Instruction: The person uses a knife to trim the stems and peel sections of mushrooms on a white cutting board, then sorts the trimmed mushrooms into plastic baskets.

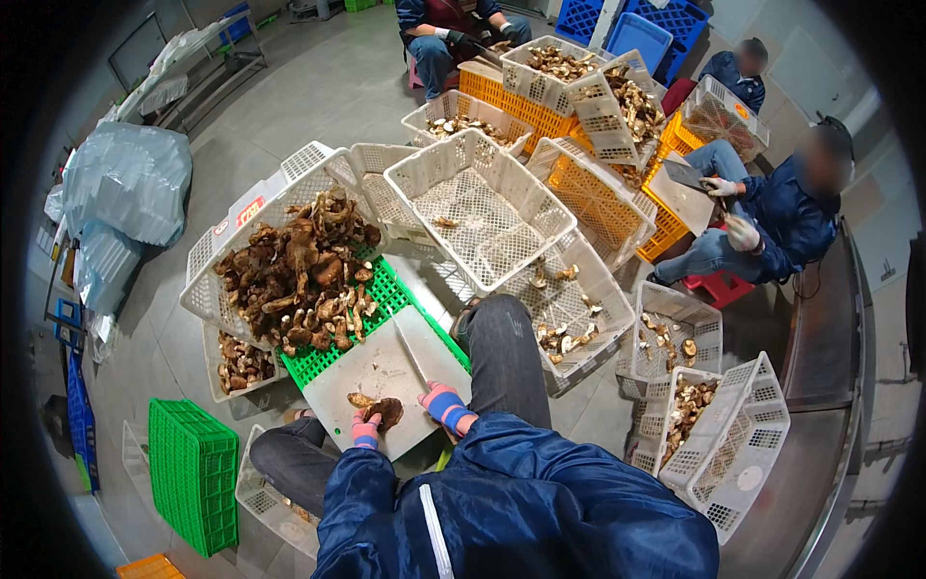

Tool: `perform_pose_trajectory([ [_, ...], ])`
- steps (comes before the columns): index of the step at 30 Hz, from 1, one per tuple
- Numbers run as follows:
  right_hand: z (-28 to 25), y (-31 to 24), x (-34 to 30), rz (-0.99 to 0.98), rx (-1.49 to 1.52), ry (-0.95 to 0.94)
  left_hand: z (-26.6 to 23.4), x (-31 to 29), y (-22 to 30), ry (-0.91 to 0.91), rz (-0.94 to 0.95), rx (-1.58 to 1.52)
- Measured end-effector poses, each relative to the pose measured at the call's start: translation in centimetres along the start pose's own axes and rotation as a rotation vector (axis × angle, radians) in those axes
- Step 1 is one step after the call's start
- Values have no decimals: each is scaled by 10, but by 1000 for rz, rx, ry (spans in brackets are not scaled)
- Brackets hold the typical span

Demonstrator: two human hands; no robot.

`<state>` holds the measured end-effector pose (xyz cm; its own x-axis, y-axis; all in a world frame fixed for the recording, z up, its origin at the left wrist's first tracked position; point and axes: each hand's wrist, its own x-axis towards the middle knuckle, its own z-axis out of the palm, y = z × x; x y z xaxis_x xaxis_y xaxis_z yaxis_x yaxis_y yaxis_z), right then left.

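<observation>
My left hand (pixel 366 427), in a pink and blue glove, pinches a brown mushroom (pixel 387 414) with a pale stem over the near part of a grey cutting board (pixel 362 372). My right hand (pixel 446 406), gloved alike, is closed round the handle of a knife (pixel 411 349). Its blade points away from me over the board, apart from the mushroom. Small crumbs lie on the board, which rests on a green crate (pixel 389 289). Just beyond, a heap of brown mushrooms (pixel 299 261) spills from a tilted white crate (pixel 205 280) onto the green crate.
A white crate (pixel 482 145) with one small piece stands ahead, above another crate (pixel 617 314) holding cut mushrooms. More white crates (pixel 748 434) are at right, a green crate (pixel 193 473) at left. Several co-workers (pixel 791 207) sit among orange crates (pixel 667 232) farther off.
</observation>
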<state>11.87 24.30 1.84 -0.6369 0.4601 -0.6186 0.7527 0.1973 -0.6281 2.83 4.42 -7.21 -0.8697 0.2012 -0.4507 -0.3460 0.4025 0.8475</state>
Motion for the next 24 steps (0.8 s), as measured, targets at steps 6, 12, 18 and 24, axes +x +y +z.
perform_pose_trajectory([
  [6,9,5,3,-76,28,19,-5,4,-10,-67,39,-194],
  [12,1,6,2,-39,4,3,0,14,-24,-16,21,-116],
  [18,2,2,0,-20,-10,25,-4,19,-30,-9,43,-19],
  [24,2,4,0,-33,22,35,-5,14,-21,-44,-13,-55],
])
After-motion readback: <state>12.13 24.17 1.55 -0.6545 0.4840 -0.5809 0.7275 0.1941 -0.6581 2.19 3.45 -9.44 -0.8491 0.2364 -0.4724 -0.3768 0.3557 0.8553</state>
